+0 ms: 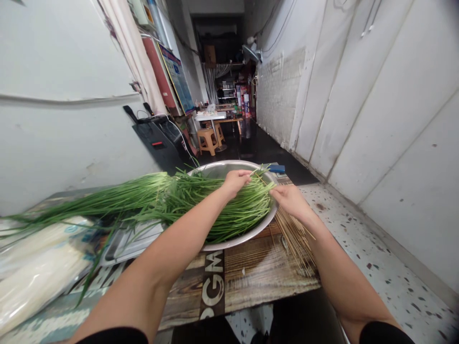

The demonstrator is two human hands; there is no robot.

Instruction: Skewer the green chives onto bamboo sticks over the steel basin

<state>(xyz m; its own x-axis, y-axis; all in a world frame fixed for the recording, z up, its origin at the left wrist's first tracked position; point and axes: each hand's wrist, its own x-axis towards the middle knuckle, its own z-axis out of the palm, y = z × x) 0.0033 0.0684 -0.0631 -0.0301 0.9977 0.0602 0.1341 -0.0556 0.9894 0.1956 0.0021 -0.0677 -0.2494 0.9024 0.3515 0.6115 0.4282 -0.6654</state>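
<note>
Only the head view to go on here: the left hand [237, 183] is closed into a pinch over the far right part of a big metal bowl [222, 169], fingertips on the pale ends of some long green stalks [236, 215]. The right hand [288, 198] pinches pale ends too, right at the bowl's right edge, thumb and forefinger pretty much together. A thin stick pokes out below it, but I can't tell if it's gripped. The stalks fill the bowl, with a second bunch [118, 196] lying to its left on the table [251, 282], and loose thin sticks [296, 241] sit just beside the bowl. For working the stalks, I'd say keep the pinch light and close to the firm pale ends, line those ends up, and lift gently so the leafy part doesn't tangle or bruise (wet greens get slippery, though I can't tell if these are). As for writing, the tabletop has big pale letters, G and M clear, maybe a P cut off before them. The plastic bag [46, 267] has blue print I can't read, and the wall poster's [175, 79] text is too small.
</note>
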